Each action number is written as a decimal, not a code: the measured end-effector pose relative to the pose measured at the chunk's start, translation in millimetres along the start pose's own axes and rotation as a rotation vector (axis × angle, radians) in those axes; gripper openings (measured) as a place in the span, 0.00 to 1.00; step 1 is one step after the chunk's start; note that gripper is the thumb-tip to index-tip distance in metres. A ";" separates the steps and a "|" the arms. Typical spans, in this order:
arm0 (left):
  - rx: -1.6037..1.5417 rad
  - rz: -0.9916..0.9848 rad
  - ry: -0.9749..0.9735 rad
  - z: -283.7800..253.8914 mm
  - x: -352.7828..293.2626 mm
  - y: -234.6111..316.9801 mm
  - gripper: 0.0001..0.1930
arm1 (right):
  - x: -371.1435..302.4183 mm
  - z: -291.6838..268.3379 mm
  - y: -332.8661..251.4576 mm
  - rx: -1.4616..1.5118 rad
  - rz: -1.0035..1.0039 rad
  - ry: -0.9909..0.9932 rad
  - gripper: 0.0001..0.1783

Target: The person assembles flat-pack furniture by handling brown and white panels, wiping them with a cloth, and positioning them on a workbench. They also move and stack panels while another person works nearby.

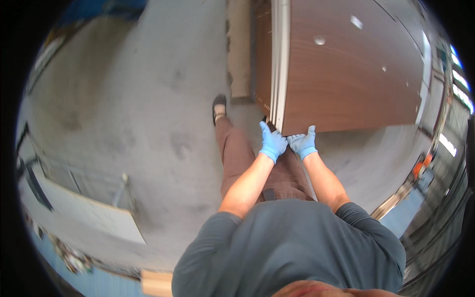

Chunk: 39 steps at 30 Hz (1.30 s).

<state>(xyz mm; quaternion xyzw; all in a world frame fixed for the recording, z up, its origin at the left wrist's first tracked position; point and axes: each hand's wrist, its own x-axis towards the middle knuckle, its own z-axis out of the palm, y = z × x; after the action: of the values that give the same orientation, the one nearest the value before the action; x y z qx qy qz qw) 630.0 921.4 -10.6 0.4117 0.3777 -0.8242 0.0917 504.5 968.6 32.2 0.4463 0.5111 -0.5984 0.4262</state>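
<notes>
A large brown wood-look board (pixel 346 74), with white edge strips (pixel 281 64) along its left side, fills the upper right. Its surface carries a few small pale marks. My left hand (pixel 273 143), in a light blue glove, grips the near left corner beside the strips, thumb raised. Close beside it my right hand (pixel 303 142), gloved alike, holds the near edge of the same board, fingers curled under and thumb up. The fingertips of both hands are partly hidden by the board.
Grey concrete floor (pixel 163 89) spreads to the left, with a beige strip (pixel 240 54) by the board. A white panel on a stand (pixel 94 208) is at lower left. An orange item (pixel 420 166) and shelving lie far right. My dark shoe (pixel 219 106) is left of the board.
</notes>
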 end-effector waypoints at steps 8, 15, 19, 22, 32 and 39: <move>0.667 0.048 0.310 11.2 -0.9 3.8 0.50 | -36.0 -39.3 -39.5 -0.087 0.105 0.071 0.57; 1.874 0.939 0.902 53.9 -19.2 -71.2 0.52 | -50.4 -210.6 -106.0 -0.138 0.083 -0.002 0.51; 2.376 1.188 0.898 74.4 2.1 -166.2 0.53 | -53.2 -360.1 -147.6 -0.158 0.067 0.014 0.51; 2.638 1.192 0.803 76.5 32.9 -249.8 0.52 | -59.7 -484.7 -166.7 -0.215 0.012 0.206 0.40; 2.940 0.980 0.724 111.6 150.9 -438.5 0.53 | -60.6 -711.6 -246.4 0.053 0.109 0.578 0.22; 2.866 0.944 1.073 172.2 228.2 -476.7 0.51 | -4.1 -666.0 -399.1 -0.405 -0.091 0.151 0.29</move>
<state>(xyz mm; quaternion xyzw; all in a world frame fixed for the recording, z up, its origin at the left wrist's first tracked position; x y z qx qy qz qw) 157.8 1170.3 144.2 -0.4567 0.8394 0.1478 0.2549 185.4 1675.1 75.6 0.3718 0.6707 -0.4670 0.4403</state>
